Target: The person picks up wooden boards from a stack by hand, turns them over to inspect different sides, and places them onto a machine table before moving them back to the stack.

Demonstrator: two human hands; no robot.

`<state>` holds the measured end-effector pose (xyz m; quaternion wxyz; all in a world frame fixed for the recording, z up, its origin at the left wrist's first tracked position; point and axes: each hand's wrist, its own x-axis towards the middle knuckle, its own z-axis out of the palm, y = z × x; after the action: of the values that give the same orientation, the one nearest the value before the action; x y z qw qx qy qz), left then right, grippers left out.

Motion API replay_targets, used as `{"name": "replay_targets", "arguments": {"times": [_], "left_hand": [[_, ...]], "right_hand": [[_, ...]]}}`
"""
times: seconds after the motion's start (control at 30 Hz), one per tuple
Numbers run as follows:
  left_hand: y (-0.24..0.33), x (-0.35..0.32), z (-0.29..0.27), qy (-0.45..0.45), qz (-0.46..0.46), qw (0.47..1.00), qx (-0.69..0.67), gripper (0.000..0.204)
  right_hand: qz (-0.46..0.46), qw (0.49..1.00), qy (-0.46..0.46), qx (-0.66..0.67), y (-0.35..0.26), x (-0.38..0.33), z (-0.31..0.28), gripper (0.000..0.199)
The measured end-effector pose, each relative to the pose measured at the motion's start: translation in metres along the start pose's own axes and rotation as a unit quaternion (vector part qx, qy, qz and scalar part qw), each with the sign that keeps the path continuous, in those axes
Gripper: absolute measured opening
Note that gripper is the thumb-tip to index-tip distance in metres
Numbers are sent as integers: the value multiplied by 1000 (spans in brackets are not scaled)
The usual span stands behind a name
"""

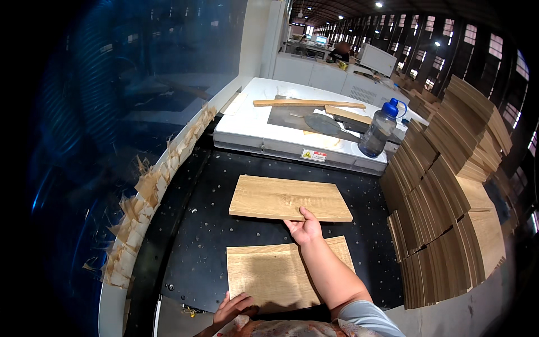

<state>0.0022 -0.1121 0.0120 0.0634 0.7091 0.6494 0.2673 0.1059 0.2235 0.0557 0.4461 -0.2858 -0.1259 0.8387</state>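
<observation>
The right hand (pixel 304 229) pinches the near edge of the far wood panel (pixel 289 197) on the black counter (pixel 202 236), seemingly positioning it, while the left hand (pixel 234 308) rests open-fingered at the near panel (pixel 281 274), which likely needs aligning next.

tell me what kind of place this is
Most likely a wood panel workshop inside a large factory hall. Two wood-grain boards lie on a black machine bed; the right hand holds the far board. Stacks of cut panels fill the right side, and splintered offcuts line the left edge.
</observation>
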Motion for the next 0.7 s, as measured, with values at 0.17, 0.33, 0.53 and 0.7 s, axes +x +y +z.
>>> {"name": "replay_targets", "arguments": {"times": [0.17, 0.33, 0.53, 0.7], "left_hand": [[15, 8, -19, -16, -90, 975, -202, 31], [-47, 9, 7, -35, -37, 981, -190, 35], [12, 145, -44, -36, 81, 996, -19, 46], [34, 244, 9, -80, 113, 990, 21, 59]], "right_hand": [[144, 970, -95, -174, -24, -22, -16, 38], [-22, 946, -133, -294, -96, -105, -48, 26], [-292, 582, 197, -733, -134, -191, -173, 36], [-258, 398, 238, -847, -103, -226, -198, 47]]}}
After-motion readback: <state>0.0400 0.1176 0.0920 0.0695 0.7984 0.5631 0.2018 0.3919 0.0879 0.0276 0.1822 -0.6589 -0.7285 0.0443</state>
